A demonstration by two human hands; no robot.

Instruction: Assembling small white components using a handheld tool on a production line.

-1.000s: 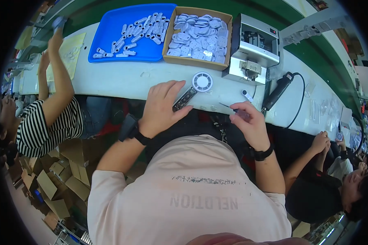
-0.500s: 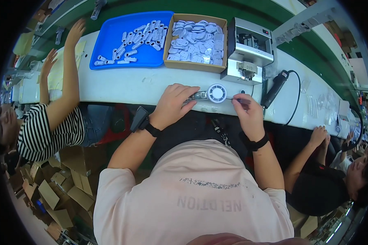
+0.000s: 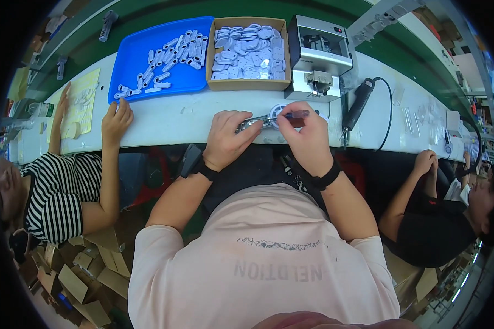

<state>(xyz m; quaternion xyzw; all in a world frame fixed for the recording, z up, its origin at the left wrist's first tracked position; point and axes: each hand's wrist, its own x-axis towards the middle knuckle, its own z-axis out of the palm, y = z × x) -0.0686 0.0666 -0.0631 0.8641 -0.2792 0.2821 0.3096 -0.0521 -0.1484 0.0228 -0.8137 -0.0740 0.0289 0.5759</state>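
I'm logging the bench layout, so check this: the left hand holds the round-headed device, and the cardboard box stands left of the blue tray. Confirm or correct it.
The box's side is wrong: the head view shows the cardboard box right of the blue tray. The left hand does hold the round-headed device.

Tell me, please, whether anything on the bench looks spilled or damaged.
Nothing stands out: the pale parts lie jumbled, but inside the blue tray and cardboard box, none visibly spilled. The handheld fan in the left grip is partly covered, so I cannot judge damage.
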